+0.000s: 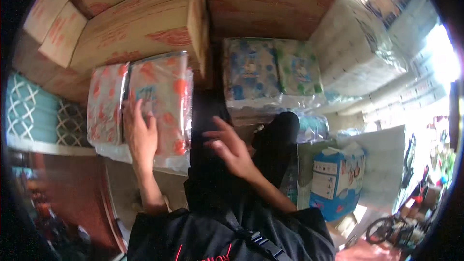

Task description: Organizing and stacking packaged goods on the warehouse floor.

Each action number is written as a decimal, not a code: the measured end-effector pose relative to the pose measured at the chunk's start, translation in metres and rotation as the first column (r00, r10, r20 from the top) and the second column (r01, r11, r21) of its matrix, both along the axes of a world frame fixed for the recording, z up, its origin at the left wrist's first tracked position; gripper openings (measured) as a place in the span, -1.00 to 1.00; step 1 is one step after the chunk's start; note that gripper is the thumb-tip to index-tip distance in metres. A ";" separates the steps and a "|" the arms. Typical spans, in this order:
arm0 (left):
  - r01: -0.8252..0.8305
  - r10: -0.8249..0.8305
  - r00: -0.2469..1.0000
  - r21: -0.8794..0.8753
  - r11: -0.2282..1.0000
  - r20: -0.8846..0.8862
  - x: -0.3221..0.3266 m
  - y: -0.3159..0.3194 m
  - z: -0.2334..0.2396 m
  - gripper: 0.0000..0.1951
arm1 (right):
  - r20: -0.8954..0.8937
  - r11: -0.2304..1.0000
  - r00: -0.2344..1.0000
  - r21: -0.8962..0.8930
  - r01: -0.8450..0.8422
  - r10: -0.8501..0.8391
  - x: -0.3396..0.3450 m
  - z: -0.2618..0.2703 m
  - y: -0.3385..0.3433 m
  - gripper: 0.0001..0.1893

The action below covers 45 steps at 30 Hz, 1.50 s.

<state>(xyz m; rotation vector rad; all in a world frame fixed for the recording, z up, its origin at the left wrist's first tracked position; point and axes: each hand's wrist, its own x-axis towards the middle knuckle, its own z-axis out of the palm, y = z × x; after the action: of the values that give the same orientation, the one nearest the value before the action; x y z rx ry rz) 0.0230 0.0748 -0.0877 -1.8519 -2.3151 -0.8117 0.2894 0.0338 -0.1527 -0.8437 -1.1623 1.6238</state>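
Observation:
My left hand (140,134) rests on or just over two plastic-wrapped packs side by side. The narrower pack (106,105) and the wider pack (165,69) both bear red dots on white. Its thumb and fingers are apart, and nothing is held. To the right, my right hand (232,148) hovers over my dark-clothed legs with spread, empty fingers. Beyond it lie a blue-dotted pack (250,67) and a green-dotted pack (299,67), both in clear plastic. A blue printed package (326,185) stands near my right elbow.
Large cardboard boxes (145,25) with red print are stacked ahead. White wrapped bales (348,43) rise on the right. White lattice (21,107) borders the left side, above a reddish-brown surface (72,192). A bicycle (384,228) stands at far lower right.

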 end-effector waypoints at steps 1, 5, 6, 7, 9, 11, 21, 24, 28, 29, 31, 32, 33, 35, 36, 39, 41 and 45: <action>0.021 -0.015 0.989 -0.037 0.999 0.150 0.008 0.000 0.007 -0.56 | 0.018 0.999 0.999 0.007 -0.035 0.035 -0.004 0.014 0.002 -0.21; 0.051 -0.064 0.982 0.074 0.996 0.180 0.017 -0.002 0.015 -0.57 | 0.080 0.997 0.994 0.033 -0.076 0.073 -0.008 0.039 0.008 -0.17; 0.064 -0.076 0.982 0.074 0.995 0.175 0.018 -0.004 0.016 -0.57 | 0.076 0.995 0.993 0.031 -0.093 0.091 -0.009 0.039 0.008 -0.18; 0.104 -0.129 0.958 0.108 0.989 0.255 0.019 -0.006 0.017 -0.59 | 0.071 0.996 0.994 0.031 -0.082 0.080 -0.007 0.039 0.008 -0.18; 0.149 -0.188 0.924 0.141 0.979 0.332 0.028 -0.009 0.022 -0.61 | 0.170 0.995 0.982 0.036 -0.090 0.082 0.001 0.035 0.008 -0.25; 0.235 -0.289 0.871 0.178 0.955 0.397 0.048 -0.013 0.029 -0.63 | 0.015 1.000 0.999 0.014 0.028 -0.028 0.006 0.019 0.004 -0.27; 0.656 -0.661 0.722 0.102 0.748 0.203 0.162 0.024 0.005 -0.65 | 0.152 0.859 0.847 0.135 0.493 -0.510 0.091 -0.013 0.041 -0.31; 0.658 -0.674 0.707 0.150 0.738 0.213 0.188 0.061 -0.039 -0.66 | 0.200 0.833 0.809 0.162 0.529 -0.553 0.123 -0.037 0.063 -0.32; 0.598 -0.612 0.757 0.135 0.790 0.228 0.224 0.104 -0.082 -0.61 | 0.423 0.809 0.690 0.331 0.486 -0.587 0.139 -0.036 0.100 -0.32; 0.589 -0.605 0.777 0.136 0.796 0.177 0.239 0.108 -0.091 -0.58 | 0.534 0.736 0.508 0.459 0.498 -0.677 0.149 -0.047 0.109 -0.33; 0.580 -0.588 0.792 0.095 0.809 0.164 0.249 0.122 -0.107 -0.45 | 0.604 0.678 0.319 0.583 0.448 -0.730 0.157 -0.055 0.119 -0.35; 0.562 -0.570 0.803 0.098 0.822 0.176 0.249 0.128 -0.114 -0.45 | 0.611 0.676 0.305 0.588 0.443 -0.731 0.155 -0.055 0.122 -0.36; 0.570 -0.580 0.791 0.112 0.814 0.194 0.248 0.135 -0.119 -0.40 | 0.616 0.673 0.288 0.594 0.441 -0.733 0.153 -0.055 0.123 -0.38; 0.564 -0.577 0.787 0.128 0.816 0.217 0.244 0.146 -0.129 -0.35 | 0.652 0.677 0.202 0.652 0.342 -0.731 0.148 -0.055 0.123 -0.37; 0.547 -0.548 0.807 0.070 0.834 0.222 0.241 0.151 -0.133 -0.31 | 0.671 0.671 0.101 0.694 0.261 -0.734 0.144 -0.053 0.122 -0.36; 0.525 -0.505 0.829 -0.024 0.851 0.241 0.239 0.157 -0.143 -0.27 | 0.724 0.731 0.132 0.640 0.234 -0.677 0.137 -0.049 0.122 -0.36; 0.531 -0.502 0.825 -0.054 0.845 0.257 0.243 0.160 -0.146 -0.26 | 0.734 0.732 0.098 0.638 0.239 -0.672 0.139 -0.061 0.123 -0.36; 0.517 -0.487 0.853 -0.187 0.835 0.187 0.248 0.164 -0.152 -0.32 | 0.770 0.754 0.007 0.623 0.207 -0.638 0.138 -0.066 0.126 -0.40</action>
<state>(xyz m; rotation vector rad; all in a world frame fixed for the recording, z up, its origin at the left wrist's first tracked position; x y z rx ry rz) 0.2706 0.2383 -0.2395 -2.6580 -2.0790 -0.7471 0.4269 0.1594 -0.2191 -1.9350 -1.6873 0.0376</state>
